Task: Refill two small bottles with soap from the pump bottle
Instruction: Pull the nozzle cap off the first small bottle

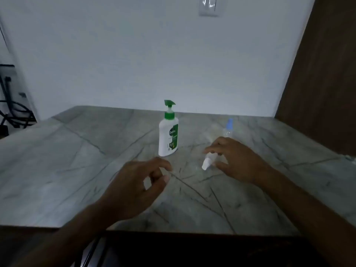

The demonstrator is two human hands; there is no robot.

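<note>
Grey veined marble counter [57,170] against a plain white wall [115,54], dim light. Right hand [237,160] is closed loosely over a small white bottle [207,162], right of centre; only its white end pokes out toward the left from under the fingers, tilted, so I can't tell if it's capped or lifted off the stone. Left hand [138,185] hovers near centre, holding nothing, thumb and forefinger curled as if ready to pinch. Dettol pump bottle [168,135] stands upright just beyond and between the hands, green pump head on top, spout pointing right. Second small bottle, clear with a blue cap [229,128], stands upright further back, just beyond the right hand, cap on. Wall switch [209,5] up top, dark wood panel [317,74] far right, black cables [11,112] far left. Handling guess: small bottles are light, thin plastic, easy to tip and likely to squash if squeezed, so hold round the body low down and pinch the cap to unscrew. Pump bottle is the heavy, stiff one; steady it at the waist and press straight down on the head. Smooth plastic plus soap means slippery fast, and the necks look narrow, so aim the spout right over the opening. Filling doesn't appear to have started yet.
</note>
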